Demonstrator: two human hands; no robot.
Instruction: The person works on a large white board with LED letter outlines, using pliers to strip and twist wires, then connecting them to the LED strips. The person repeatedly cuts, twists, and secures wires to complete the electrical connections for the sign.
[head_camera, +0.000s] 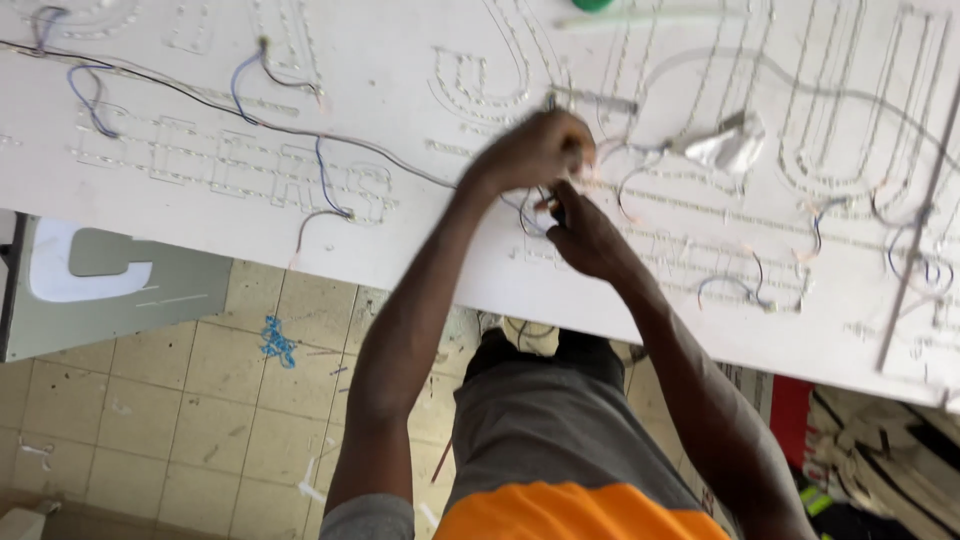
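Several letter outlines on the white board were already wired; both hands, left hand and right hand, pinched a thin wire, with loose ends remaining nearby.

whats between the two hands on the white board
In the head view, thin blue and dark wires run between the left hand and right hand over the white board.
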